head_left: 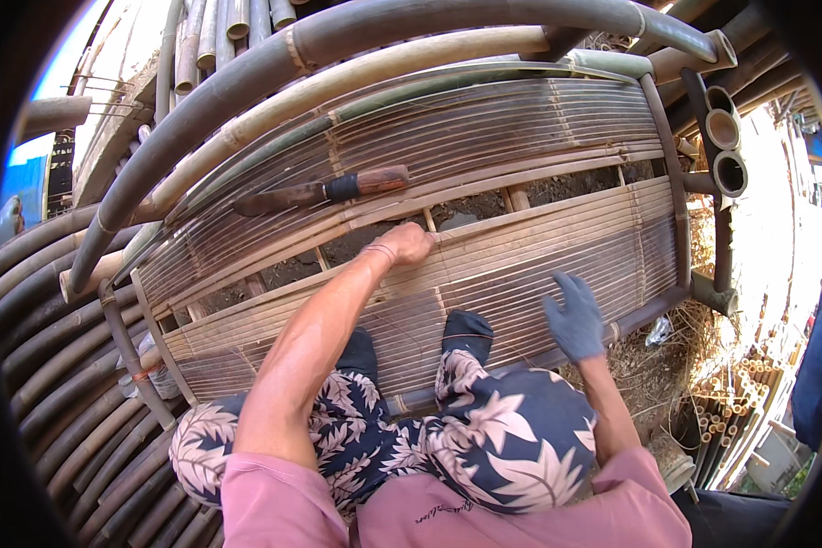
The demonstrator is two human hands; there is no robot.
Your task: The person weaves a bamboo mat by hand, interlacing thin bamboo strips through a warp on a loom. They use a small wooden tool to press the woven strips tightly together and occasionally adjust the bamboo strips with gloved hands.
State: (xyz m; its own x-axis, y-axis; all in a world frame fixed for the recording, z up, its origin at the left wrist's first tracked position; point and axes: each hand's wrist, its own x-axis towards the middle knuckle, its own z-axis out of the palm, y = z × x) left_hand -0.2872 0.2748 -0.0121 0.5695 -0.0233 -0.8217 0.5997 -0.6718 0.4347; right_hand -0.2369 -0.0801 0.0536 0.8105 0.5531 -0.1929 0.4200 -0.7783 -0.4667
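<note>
A bamboo bench seat of narrow slats (557,233) lies in front of me, with a long gap between its near and far panels. My bare left hand (409,244) is closed at the far edge of the near panel, beside the gap; what its fingers pinch is hidden. Over the right part of the near slats is my right hand (573,315), in a grey glove, fingers spread and holding nothing. A large knife (324,192) with a wooden handle rests on the far panel, its blade pointing left.
A thick curved bamboo rail (237,87) runs round the bench's far side. Dark bamboo poles (64,384) are stacked at the left. Cut bamboo tubes (735,393) lie in a bundle at the lower right. My feet in dark socks (468,331) rest on the slats.
</note>
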